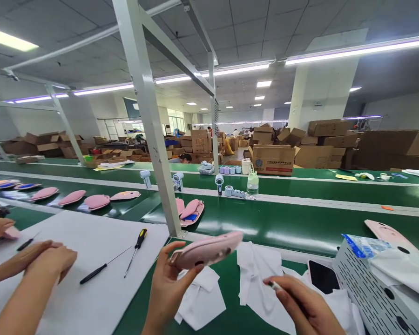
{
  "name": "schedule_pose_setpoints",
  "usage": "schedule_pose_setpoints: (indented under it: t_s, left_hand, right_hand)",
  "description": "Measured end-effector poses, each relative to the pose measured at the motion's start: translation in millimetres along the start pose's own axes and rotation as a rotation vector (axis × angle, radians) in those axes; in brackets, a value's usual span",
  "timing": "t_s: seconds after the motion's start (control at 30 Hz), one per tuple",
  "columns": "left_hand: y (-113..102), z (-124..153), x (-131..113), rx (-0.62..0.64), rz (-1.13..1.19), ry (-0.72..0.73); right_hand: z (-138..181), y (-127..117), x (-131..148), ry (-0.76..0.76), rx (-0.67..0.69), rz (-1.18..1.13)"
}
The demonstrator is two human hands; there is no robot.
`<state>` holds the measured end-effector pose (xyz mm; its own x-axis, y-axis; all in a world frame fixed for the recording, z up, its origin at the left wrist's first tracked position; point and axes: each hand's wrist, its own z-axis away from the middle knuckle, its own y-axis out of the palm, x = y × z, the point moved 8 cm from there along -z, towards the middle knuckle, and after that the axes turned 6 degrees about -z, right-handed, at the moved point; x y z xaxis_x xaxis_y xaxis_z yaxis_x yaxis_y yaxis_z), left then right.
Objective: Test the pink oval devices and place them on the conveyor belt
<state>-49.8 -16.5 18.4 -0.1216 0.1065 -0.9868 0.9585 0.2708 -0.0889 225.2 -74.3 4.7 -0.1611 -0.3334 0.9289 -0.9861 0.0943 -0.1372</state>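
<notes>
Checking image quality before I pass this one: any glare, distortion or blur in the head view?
Head view: wide-angle bend bows the white frame post and ceiling lights; glare streaks the green belt; left hand with its pink shell is sharp; right hand at the bottom edge is slightly soft.

A pink oval shell (206, 250) lies flat, raised above white cloths (254, 279).

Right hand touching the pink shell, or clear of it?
Apart. The head view shows green table between the right hand, which pinches a small tool, and the pink shell; only the left hand holds that.
</notes>
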Motion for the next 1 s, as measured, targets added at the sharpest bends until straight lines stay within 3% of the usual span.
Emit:
schedule_pose_setpoints:
  t_s: [0.1, 0.2, 0.33, 0.6, 0.83, 1.0]
  left_hand:
    - [34, 3, -7, 0.111, 0.290, -0.016]
    - [64, 7, -5, 0.213, 0.501, -0.116]
    - [82, 9, 0, 0.251, 0.643, -0.195]
    - [89, -3, -3, 0.281, 0.539, -0.150]
    - [87, -23, -27, 0.339, 0.332, -0.004]
    - [96, -42, -38, 0.403, 0.163, 0.120]
  right_hand:
    - [-21, -1, 34, -0.164, 0.065, 0.201]
    - [-28, 6, 46, -0.172, 0.150, 0.301]
    - [-27, 20, 49, -0.136, 0.293, 0.318]
    - [-35, 27, 37, -0.106, 0.397, 0.412]
    - [-51, 34, 33, -0.138, 0.409, 0.590]
    - [-76, 39, 29, -0.136, 0.417, 0.563]
